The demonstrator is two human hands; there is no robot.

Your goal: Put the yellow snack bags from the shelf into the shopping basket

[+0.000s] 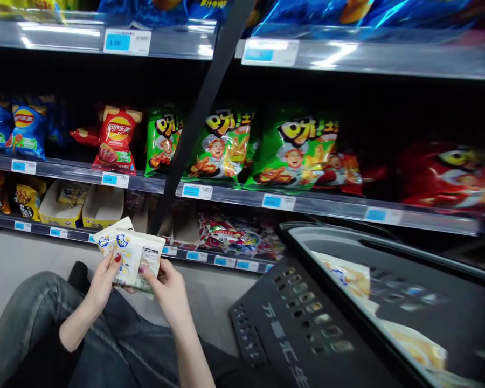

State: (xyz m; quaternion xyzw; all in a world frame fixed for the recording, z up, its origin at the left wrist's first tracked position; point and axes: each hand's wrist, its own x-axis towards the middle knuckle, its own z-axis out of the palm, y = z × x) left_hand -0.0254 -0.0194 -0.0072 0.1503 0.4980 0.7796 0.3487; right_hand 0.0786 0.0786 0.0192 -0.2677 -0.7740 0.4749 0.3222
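Several pale snack packets (135,258) with blue lettering are fanned out between my two hands, above my bent knees. My left hand (104,277) grips them at the left side, its thumb with a red nail lying on the front. On the right side my right hand (167,285) pinches the same packets, thumb in front and fingers behind. How many packets are stacked there I cannot tell. Just beyond them, on the bottom shelf, stand a carton (60,215) with some similar small packets in it and a yellow-white carton (103,215) beside it.
A dark shopping basket (291,318) stands at my right, with white-and-yellow snack packs (347,275) inside. Ahead, the middle shelf holds a red chip bag (117,137) and green chip bags (295,153). A dark upright post (200,108) divides the shelving.
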